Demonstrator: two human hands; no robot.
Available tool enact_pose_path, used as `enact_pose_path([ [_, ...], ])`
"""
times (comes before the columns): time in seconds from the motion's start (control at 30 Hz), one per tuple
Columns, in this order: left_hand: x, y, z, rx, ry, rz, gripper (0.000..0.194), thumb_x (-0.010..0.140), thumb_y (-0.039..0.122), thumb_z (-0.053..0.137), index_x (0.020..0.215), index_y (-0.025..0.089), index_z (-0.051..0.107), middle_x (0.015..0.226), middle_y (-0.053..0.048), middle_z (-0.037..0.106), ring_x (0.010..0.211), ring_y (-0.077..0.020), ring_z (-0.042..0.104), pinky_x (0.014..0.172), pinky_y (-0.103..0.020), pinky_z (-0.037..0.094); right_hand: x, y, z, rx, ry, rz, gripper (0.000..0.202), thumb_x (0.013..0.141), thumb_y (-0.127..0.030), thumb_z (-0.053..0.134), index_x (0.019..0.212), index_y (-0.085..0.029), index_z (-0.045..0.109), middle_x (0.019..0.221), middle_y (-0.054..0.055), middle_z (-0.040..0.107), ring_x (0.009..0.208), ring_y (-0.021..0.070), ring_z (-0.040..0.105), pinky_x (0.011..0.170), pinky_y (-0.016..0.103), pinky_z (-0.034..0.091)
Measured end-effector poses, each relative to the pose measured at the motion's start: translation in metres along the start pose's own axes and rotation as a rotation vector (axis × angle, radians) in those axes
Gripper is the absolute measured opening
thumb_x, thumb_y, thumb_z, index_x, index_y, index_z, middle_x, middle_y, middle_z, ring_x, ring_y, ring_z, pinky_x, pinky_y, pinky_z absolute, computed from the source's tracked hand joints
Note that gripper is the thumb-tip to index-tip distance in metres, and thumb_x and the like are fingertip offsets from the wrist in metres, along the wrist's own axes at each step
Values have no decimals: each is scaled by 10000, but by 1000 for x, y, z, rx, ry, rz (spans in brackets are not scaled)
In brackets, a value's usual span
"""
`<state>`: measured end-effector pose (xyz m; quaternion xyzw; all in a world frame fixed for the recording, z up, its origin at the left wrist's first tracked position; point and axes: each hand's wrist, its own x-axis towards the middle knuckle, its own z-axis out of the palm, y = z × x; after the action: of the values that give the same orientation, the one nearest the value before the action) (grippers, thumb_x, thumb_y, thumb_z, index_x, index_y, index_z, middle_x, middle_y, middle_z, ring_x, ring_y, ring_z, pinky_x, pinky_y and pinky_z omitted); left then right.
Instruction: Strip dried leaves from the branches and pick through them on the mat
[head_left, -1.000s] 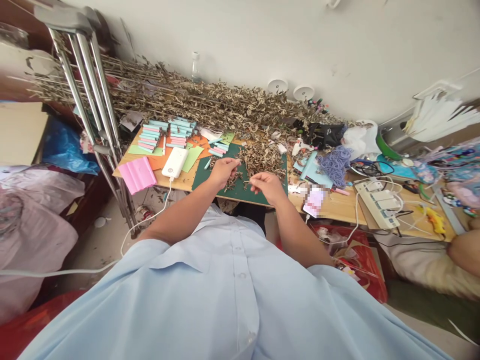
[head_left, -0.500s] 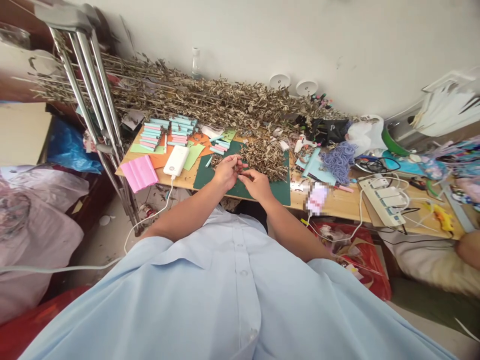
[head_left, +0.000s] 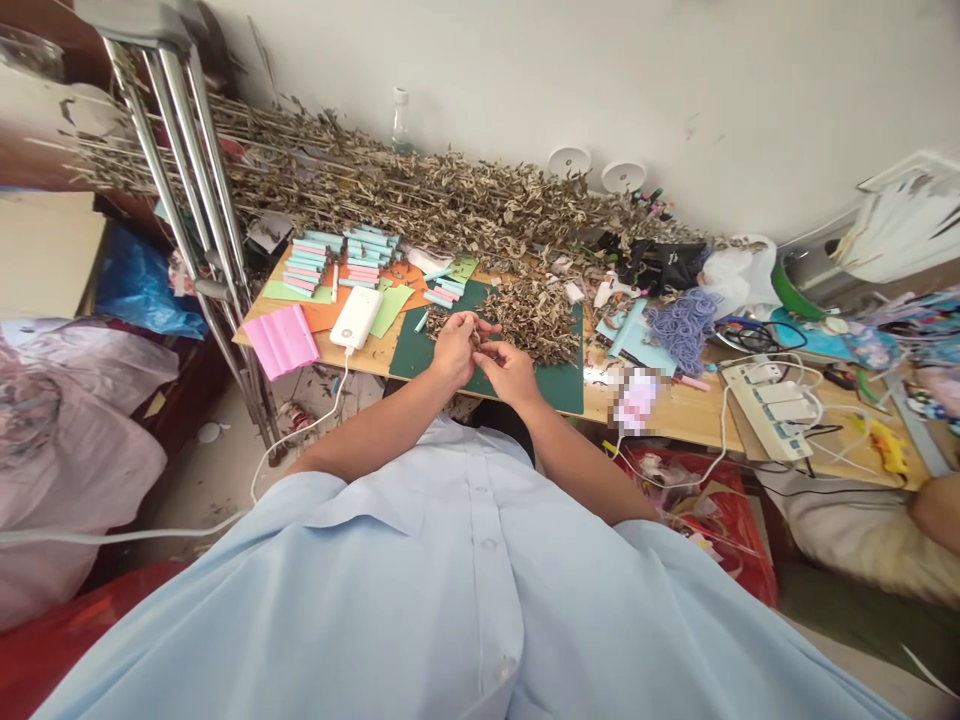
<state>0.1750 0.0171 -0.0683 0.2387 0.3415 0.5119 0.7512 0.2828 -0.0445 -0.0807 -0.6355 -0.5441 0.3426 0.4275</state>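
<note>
Close together over the front of a green cutting mat [head_left: 559, 390], my two hands meet at the fingertips. My left hand [head_left: 455, 350] is closed, its fingers curled around what looks like a small bit of dried leaves. From the right, my right hand [head_left: 508, 370] pinches at the same small bit, which the fingers mostly hide. Just behind the hands lies a heap of crumbled dried leaves [head_left: 536, 320]. A small blue paper roll [head_left: 421, 322] rests on the mat, left of my left hand.
Stacked blue and pink paper rolls [head_left: 364, 255] and a white power bank [head_left: 355, 318] lie to the left, near pink paper [head_left: 281, 342]. Dried stalks [head_left: 360, 180] line the wall. Rightward are purple yarn [head_left: 684, 320], a phone [head_left: 636, 400] and a power strip [head_left: 769, 410]. Crutches [head_left: 187, 170] stand at left.
The camera view has shifted slightly. My hands stay together in nearly the same place, with the fingers of my right hand drawn a little closer to the left.
</note>
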Motion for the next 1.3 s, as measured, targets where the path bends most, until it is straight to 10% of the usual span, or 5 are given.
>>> enact_pose_path([
  [0.17,-1,0,0,19,-34,19,114,986,285,578,946,210,501,824,-7,692,825,-150,725,661,-213,487,2,-2,-2,-49,108,3,283,932,-457,589,861,-230,741,694,16,703,590,183,616,641,317,506],
  [0.67,-3,4,-31,449,-161,-197,146,808,249,812,815,114,756,528,-13,613,474,-95,539,466,-212,387,2,8,-28,-464,112,-403,310,967,-389,549,905,-204,789,910,122,784,859,266,717,827,376,523],
  [0.97,-3,14,-34,591,-299,-216,204,788,328,807,810,137,738,576,20,573,462,-66,471,455,-203,381,7,11,-19,-143,135,-34,331,859,-507,623,874,-201,749,676,58,711,638,255,689,665,373,518],
  [1.3,-9,27,-24,930,-366,-34,172,796,271,671,837,120,744,567,27,576,465,-75,482,465,-195,369,0,11,-16,-150,205,-31,328,855,-500,607,800,-199,725,620,22,656,642,222,616,690,348,475],
])
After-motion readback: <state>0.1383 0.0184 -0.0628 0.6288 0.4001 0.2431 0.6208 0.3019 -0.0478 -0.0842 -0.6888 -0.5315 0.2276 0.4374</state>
